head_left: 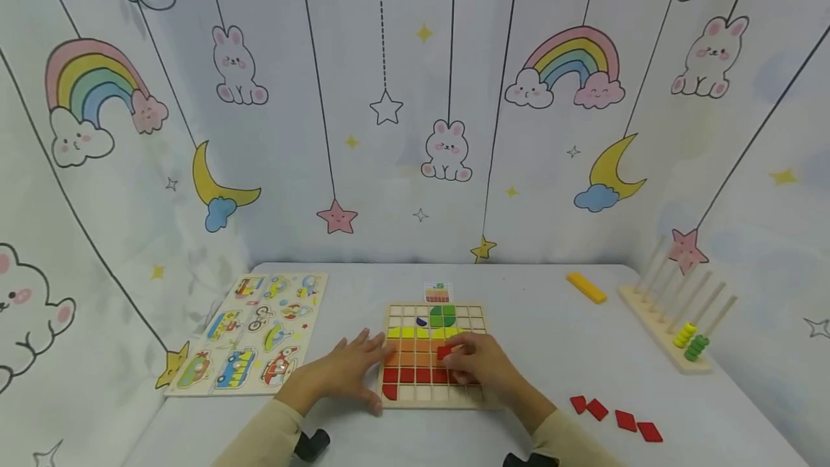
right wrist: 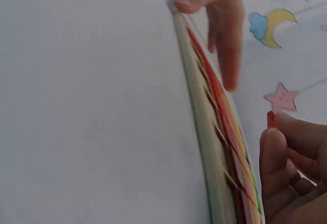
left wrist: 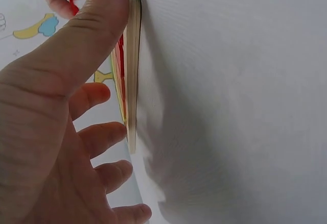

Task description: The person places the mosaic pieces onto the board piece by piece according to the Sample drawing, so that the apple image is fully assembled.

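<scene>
A wooden grid board (head_left: 428, 403) lies on the table, its cells partly filled with green, yellow, orange and red tiles. My right hand (head_left: 485, 367) is over the board's right half and pinches a red tile (head_left: 444, 352) between thumb and fingertips; the right wrist view shows this red tile (right wrist: 271, 118) edge-on. At the board's left edge rests my left hand (head_left: 344, 372), its fingers spread and holding nothing. In the left wrist view the thumb of the left hand (left wrist: 66, 96) lies along the board's side (left wrist: 134, 71).
Several loose red tiles (head_left: 625, 421) lie at the right front. A picture puzzle board (head_left: 259, 337) is at the left. A small picture card (head_left: 438, 292) lies behind the grid board. At the right are a yellow block (head_left: 586, 287) and a peg stand with rings (head_left: 668, 330).
</scene>
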Demonstrator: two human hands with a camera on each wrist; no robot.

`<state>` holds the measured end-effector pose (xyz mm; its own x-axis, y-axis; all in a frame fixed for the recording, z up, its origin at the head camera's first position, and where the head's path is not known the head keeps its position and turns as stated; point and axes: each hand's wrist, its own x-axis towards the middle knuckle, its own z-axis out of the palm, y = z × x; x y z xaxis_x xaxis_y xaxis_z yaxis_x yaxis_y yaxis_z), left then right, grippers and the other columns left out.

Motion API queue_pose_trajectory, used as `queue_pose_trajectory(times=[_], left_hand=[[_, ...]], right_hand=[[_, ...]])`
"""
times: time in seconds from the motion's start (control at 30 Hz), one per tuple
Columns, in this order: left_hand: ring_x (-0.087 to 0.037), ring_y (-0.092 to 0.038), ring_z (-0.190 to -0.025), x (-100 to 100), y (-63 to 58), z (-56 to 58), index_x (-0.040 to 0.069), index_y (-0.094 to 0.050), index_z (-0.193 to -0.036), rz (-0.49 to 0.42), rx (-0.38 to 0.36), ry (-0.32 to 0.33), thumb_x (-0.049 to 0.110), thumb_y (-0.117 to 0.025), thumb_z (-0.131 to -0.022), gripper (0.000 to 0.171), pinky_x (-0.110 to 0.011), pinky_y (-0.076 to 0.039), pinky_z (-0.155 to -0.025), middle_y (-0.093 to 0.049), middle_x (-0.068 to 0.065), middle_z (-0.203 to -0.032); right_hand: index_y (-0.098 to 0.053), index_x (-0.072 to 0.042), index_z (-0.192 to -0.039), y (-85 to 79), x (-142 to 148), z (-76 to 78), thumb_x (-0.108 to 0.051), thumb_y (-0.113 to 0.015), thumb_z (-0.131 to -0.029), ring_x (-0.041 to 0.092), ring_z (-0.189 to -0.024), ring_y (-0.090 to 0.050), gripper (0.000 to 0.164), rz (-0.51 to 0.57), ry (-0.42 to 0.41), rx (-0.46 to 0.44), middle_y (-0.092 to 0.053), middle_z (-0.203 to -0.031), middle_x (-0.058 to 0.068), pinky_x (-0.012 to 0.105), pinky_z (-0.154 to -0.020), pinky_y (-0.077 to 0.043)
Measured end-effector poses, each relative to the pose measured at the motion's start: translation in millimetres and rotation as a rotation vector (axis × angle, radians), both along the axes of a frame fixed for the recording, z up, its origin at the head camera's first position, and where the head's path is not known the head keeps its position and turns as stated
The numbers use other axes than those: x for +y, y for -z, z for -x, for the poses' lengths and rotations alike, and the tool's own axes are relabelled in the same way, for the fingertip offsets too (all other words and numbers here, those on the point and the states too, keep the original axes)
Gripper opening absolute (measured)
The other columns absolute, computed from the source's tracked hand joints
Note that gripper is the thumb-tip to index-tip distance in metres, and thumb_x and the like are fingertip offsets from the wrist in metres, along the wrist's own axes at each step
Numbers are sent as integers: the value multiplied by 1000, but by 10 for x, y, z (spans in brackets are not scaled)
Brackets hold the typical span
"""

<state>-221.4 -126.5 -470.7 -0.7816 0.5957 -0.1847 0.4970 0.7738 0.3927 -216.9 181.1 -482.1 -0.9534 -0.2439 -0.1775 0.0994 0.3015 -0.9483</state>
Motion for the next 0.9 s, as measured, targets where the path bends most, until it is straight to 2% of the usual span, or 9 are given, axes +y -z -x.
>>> queue_pose_trajectory(times=[0.1, 0.2, 0.27, 0.33, 0.67, 0.9], left_hand=[[-43, -16, -155, 15, -10, 3, 26, -38, -159, 1, -6, 2, 63, -84, -69, 108, -73, -17, -118, -30, -10, -167], [-42, -17, -155, 30, -19, 1, 26, -37, -159, 10, 1, 1, 63, -84, -69, 108, -72, -18, -119, -29, -9, -167], [-41, -17, -155, 37, -21, -4, 25, -37, -159, 22, 14, 1, 64, -84, -69, 109, -72, -19, -119, -29, -10, -167], [-41, -18, -155, 41, -21, -8, 24, -37, -160, 33, 25, 2, 63, -84, -69, 109, -71, -20, -119, -30, -10, -167], [-42, -20, -154, 43, -16, -22, 23, -35, -160, 34, 34, -3, 61, -85, -69, 111, -72, -21, -118, -31, -10, -166], [-43, -20, -154, 32, -20, -39, 23, -35, -160, 29, 33, -11, 61, -85, -68, 112, -72, -21, -118, -30, -10, -167]], right_hand=[[-73, -11, -115, 38, -256, -60, -23, -81, -88, 12, -60, -57, 31, -181, -118, 105, -64, -81, 2, 21, -49, -47], [-76, -13, -108, 57, -448, -104, -21, -83, -85, 8, -60, -52, 26, -343, -209, 257, -60, -73, -5, 19, -49, -42], [-77, -12, -106, 58, -538, -126, -20, -84, -83, 5, -61, -50, 25, -416, -252, 335, -58, -69, -9, 19, -51, -40], [-77, -12, -104, 56, -595, -145, -19, -85, -81, 4, -61, -49, 25, -446, -275, 370, -56, -67, -12, 19, -52, -40], [-79, -18, -102, 29, -624, -196, -22, -86, -81, 4, -65, -51, 23, -479, -288, 350, -58, -70, -12, 20, -55, -42], [-81, -23, -101, -4, -608, -246, -26, -81, -88, 3, -73, -52, 14, -520, -373, 370, -66, -80, -20, 20, -66, -48]])
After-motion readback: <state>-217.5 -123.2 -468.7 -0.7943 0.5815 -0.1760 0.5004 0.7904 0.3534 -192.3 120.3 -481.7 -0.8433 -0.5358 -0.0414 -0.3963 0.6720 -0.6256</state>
